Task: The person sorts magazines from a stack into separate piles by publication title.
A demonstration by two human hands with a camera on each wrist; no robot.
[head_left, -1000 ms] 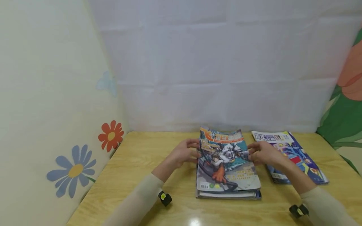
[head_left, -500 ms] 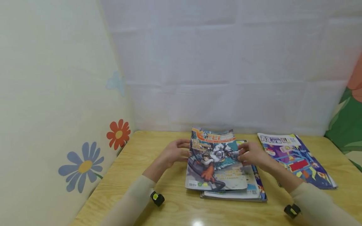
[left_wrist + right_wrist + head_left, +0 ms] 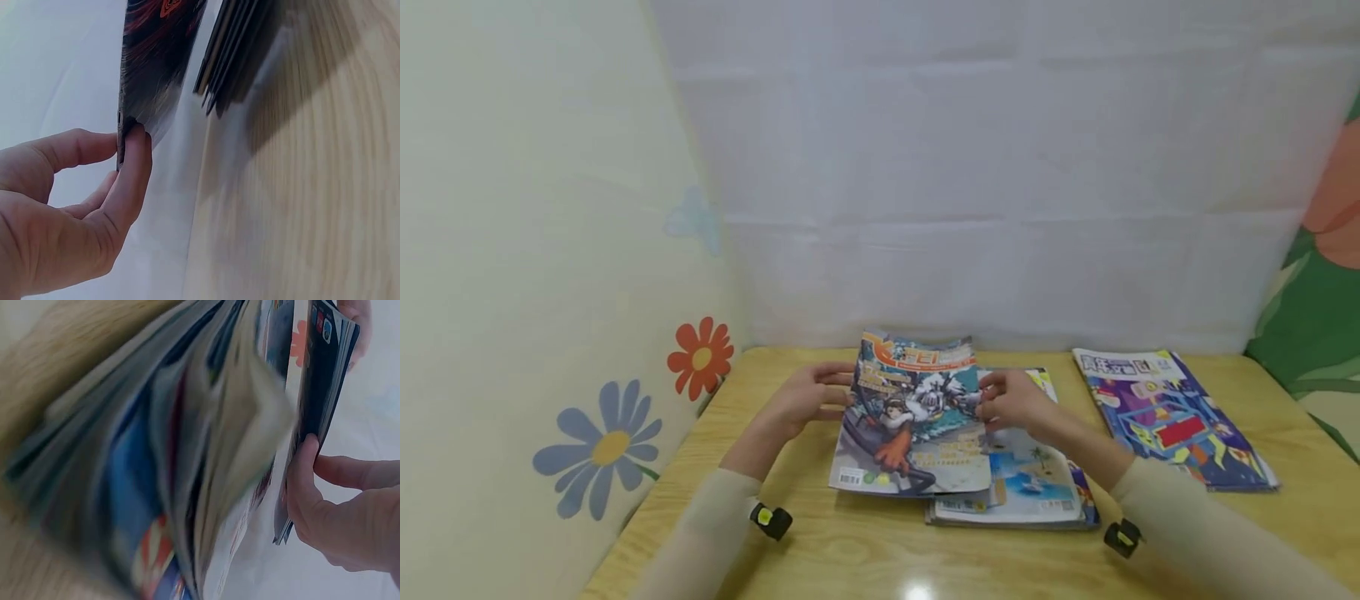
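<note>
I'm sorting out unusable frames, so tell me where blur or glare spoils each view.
Head view: mostly sharp, with a small glare spot on the table at its near edge. Left wrist view: the magazine and the wood grain are streaked by motion blur, while the left hand is clear. Right wrist view: the stack is heavily smeared, the right hand sharper.

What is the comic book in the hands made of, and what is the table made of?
The comic magazine looks like paper with a glossy printed cover: it is thin, bends at its far edge, and shows stacked page edges in the right wrist view. The table looks like light wood or wood-look laminate: grain lines show, and a shiny light spot suggests a smooth coated top.
</note>
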